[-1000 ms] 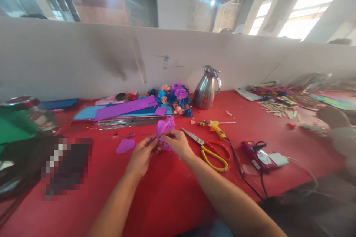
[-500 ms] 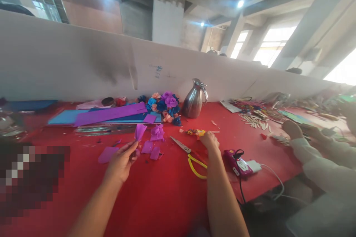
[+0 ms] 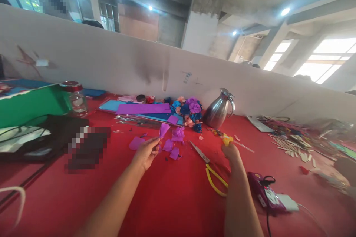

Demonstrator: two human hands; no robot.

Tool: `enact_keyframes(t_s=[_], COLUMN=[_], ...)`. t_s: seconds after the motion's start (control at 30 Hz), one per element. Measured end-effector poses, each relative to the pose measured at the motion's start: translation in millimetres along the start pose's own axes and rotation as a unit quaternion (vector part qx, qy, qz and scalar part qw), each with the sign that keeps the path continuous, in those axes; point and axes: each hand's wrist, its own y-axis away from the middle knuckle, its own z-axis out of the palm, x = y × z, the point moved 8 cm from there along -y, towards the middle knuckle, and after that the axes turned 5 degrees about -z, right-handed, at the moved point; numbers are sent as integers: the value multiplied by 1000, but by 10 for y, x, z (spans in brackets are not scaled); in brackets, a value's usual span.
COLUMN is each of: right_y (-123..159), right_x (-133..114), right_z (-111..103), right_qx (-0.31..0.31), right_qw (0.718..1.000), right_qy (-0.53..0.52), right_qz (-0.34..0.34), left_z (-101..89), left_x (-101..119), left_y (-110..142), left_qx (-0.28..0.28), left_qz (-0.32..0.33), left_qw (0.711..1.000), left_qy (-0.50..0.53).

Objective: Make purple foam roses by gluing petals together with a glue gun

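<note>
- Purple paper petal (image 3: 164,129) is pinched by its narrow end between thumb and fingers of the left hand (image 3: 147,151), its wider end leaning toward 1 o'clock. Directions below run from this petal, with 12 o'clock away from the person.
- Right hand (image 3: 231,152) is just past 3 o'clock, well apart from the left, with its fingers curled about the yellow glue gun (image 3: 227,140); whether that is lifted off the red table (image 3: 172,200) cannot be told.
- Ruffled purple flower (image 3: 178,134) rests between 3 and 4 o'clock, near the petal. Its layers are gathered, but it looks only partly built.
- Paper flowers (image 3: 191,107) in purple, blue and peach sit bunched at 2 o'clock, just beside the metal jug (image 3: 218,109); these appear finished.
- Seemingly left to work: small loose purple pieces (image 3: 174,153) at 5 o'clock and a broader purple piece (image 3: 136,143) at 8 o'clock, both on the table. The purple strip (image 3: 141,109), between 10 and 11 o'clock over blue sheets (image 3: 109,105), looks like uncut stock.
- Scissors (image 3: 204,157) lie at 4 o'clock, held by neither hand.
- Held petal appears unattached.
</note>
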Motion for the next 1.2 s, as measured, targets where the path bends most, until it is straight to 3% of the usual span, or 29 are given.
enact_keyframes(t_s=[0.1,0.13,0.2,0.23,0.3,0.47,0.6,0.7,1.2], right_y=[99,160,329,427,590,787,882,923,997], right_x=[-220,-342,-651,-811,-1099,-1504,-1593,-1582,-1642], right_z=[61,110,231,292,347,370,424,434,415], right_qx=[-27,-51,-128,-170,-202,-123,-69,-36,-18], right_qw=[983,951,859,831,810,857,902,926,942], right_qy=[-183,-305,-496,-530,-549,-479,-358,-278,-179], right_qz=[-15,-20,-20,-19,-40,-147,-231,-254,-285], left_z=[-5,-8,-17,-20,-24,-24,-27,-17,15], left_x=[14,16,17,17,15,28,39,48,40], left_y=[11,15,27,33,43,48,52,65,86], left_qx=[3,6,13,17,22,28,28,21,14], left_qz=[20,25,30,30,31,43,56,65,69], left_qw=[1000,999,999,999,999,998,998,997,996], left_qy=[-18,-23,-27,-27,-24,-32,-28,-32,-45])
